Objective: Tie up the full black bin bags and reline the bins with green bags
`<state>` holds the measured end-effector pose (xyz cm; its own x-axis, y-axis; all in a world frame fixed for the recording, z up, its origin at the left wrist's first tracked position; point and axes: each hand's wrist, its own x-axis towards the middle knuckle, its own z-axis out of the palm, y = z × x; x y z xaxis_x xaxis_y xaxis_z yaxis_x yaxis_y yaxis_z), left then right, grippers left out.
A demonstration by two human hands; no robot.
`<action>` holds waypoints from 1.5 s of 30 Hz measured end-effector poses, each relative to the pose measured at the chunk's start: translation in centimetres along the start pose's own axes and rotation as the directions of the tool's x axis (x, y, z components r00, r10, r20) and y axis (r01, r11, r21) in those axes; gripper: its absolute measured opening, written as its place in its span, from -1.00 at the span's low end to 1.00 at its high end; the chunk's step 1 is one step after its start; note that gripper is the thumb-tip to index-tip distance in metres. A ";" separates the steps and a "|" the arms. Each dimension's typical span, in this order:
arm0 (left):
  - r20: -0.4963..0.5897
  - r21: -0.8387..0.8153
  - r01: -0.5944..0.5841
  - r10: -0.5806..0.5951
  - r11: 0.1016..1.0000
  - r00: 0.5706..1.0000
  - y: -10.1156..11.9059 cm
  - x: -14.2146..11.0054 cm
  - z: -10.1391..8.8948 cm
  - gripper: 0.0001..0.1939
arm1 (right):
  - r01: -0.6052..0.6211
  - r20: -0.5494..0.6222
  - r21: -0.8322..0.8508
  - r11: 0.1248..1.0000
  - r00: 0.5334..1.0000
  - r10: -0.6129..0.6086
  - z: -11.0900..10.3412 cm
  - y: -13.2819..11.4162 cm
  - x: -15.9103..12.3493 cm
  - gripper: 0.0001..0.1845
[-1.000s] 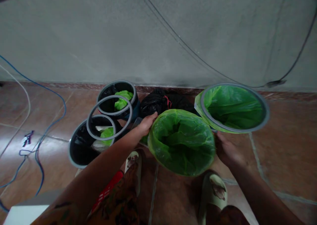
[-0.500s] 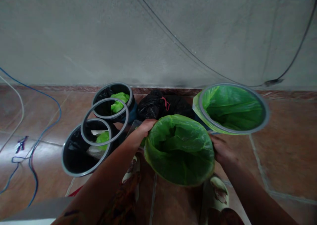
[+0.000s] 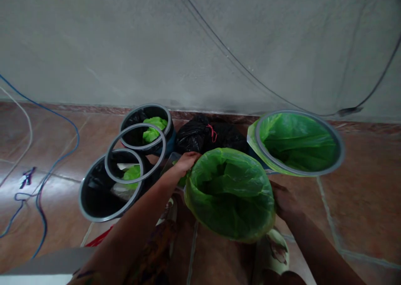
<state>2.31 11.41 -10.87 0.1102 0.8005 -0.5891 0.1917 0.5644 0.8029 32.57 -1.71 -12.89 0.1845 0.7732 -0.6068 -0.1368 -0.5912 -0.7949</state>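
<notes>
In front of my feet is a round bin lined with a green bin bag (image 3: pixel 232 193), its edge folded out over the rim. My left hand (image 3: pixel 187 163) is closed on the bag at the left side of the rim. On the other side, my right hand (image 3: pixel 284 199) grips the bag's outer edge, with some fingers hidden behind it. A second bin to the right also has a green bag (image 3: pixel 297 141), held by a grey ring (image 3: pixel 340 153). A loose grey ring (image 3: pixel 109 161) rests across two black-lined bins on the left.
The nearer black-lined bin (image 3: pixel 82 201) and the farther one (image 3: pixel 171 122) contain crumpled green plastic. A tied black bag (image 3: pixel 191 134) lies by the wall. Blue cable (image 3: pixel 70 149) and keys (image 3: pixel 27 177) are on the tiled floor at left. A dark cable (image 3: pixel 228 51) hangs along the wall.
The view has shifted slightly. Both hands keep their places on the bag's edge, and the bin between them sits almost as before, a little lower and farther right in view.
</notes>
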 end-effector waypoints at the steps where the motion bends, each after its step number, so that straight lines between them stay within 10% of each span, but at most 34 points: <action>1: -0.016 -0.024 -0.045 0.045 0.999 0.999 0.2 -0.1 -0.1 -0.74 | -0.011 -0.009 -0.035 0.999 1.000 0.011 -0.3 0.0 -0.3 -0.81; 4: -0.006 0.010 -0.217 0.217 0.976 0.976 1.2 -0.4 -0.2 -0.60 | -0.009 -0.132 -0.309 0.951 0.991 -0.034 -1.3 -0.6 -1.9 -0.75; 8: 0.133 0.268 -0.421 0.400 0.866 0.907 2.7 -0.5 0.9 -0.50 | 0.104 -0.205 -0.788 0.607 0.886 -0.417 -1.1 -4.0 -4.4 -0.64; 14: 0.253 0.749 -0.475 0.463 0.462 0.849 4.5 -0.4 4.6 -0.54 | 0.508 0.331 -0.853 0.123 0.707 -0.625 5.9 -10.9 -1.1 -0.58; 21: 0.252 0.919 -0.337 0.357 0.202 0.900 4.2 -0.8 5.5 -0.73 | 0.336 0.363 -0.931 -0.143 0.889 -0.278 9.1 -10.3 5.0 -0.74; 30: 0.163 0.870 -0.274 0.285 0.410 0.945 3.9 -2.1 3.6 -0.62 | 0.194 0.243 -0.963 -0.189 0.927 -0.287 8.6 -10.3 3.5 -0.56; 35: 0.186 0.613 -0.334 0.280 0.716 0.942 3.0 -3.9 -0.7 -0.21 | 0.360 0.403 -0.914 -0.186 0.754 -0.519 9.2 -9.8 -1.1 -0.38; 39: 0.188 0.562 -0.291 0.223 0.775 0.957 1.0 -5.8 -2.5 -0.21 | 0.522 0.564 -0.825 -0.215 0.782 -0.265 10.0 -5.0 -2.8 -0.42; 45: 0.106 0.580 -0.228 0.205 0.782 0.973 -1.6 -7.5 0.6 -0.34 | 0.430 0.419 -0.869 -0.244 0.902 0.101 9.4 1.4 1.0 -0.57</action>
<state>1.72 4.41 -7.78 0.2497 0.8734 -0.4180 0.6902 0.1423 0.7095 23.39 0.43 -14.66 -0.2549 0.7343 -0.6292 0.9585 0.2776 -0.0643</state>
